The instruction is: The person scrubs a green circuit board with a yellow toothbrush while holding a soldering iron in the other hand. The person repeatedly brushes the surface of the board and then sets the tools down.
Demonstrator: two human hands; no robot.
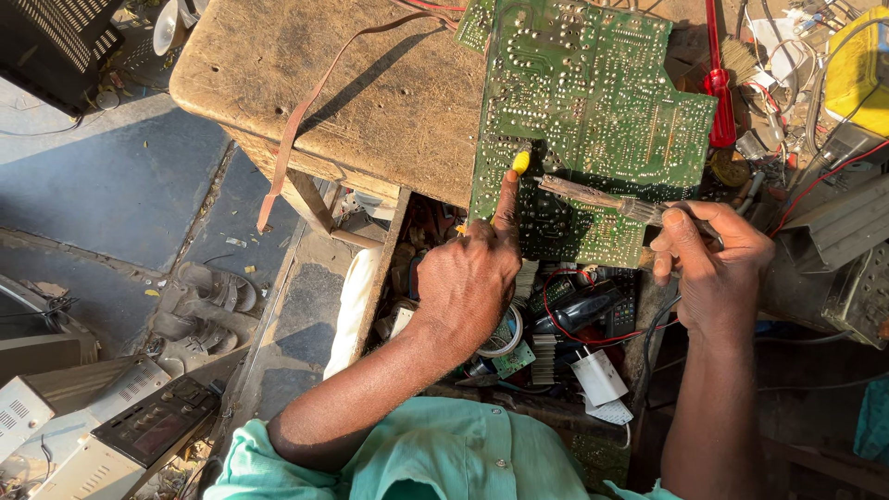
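Note:
A large green circuit board (593, 102) lies solder side up on a worn wooden table (370, 102), overhanging its near edge. My left hand (468, 278) has its fingers curled and the forefinger stretched onto the board's lower left part, next to a small yellow object (521, 162) whose grip I cannot make out. My right hand (713, 259) is shut on the handle of a soldering iron (593, 196), whose rusty shaft points left with its tip close to the yellow object.
A red screwdriver (718, 83) and tangled wires lie right of the board. An open drawer (546, 324) under the table holds parts, a white charger and red wire. Sandals (213, 287) and grey equipment cases (83, 417) sit on the floor at left.

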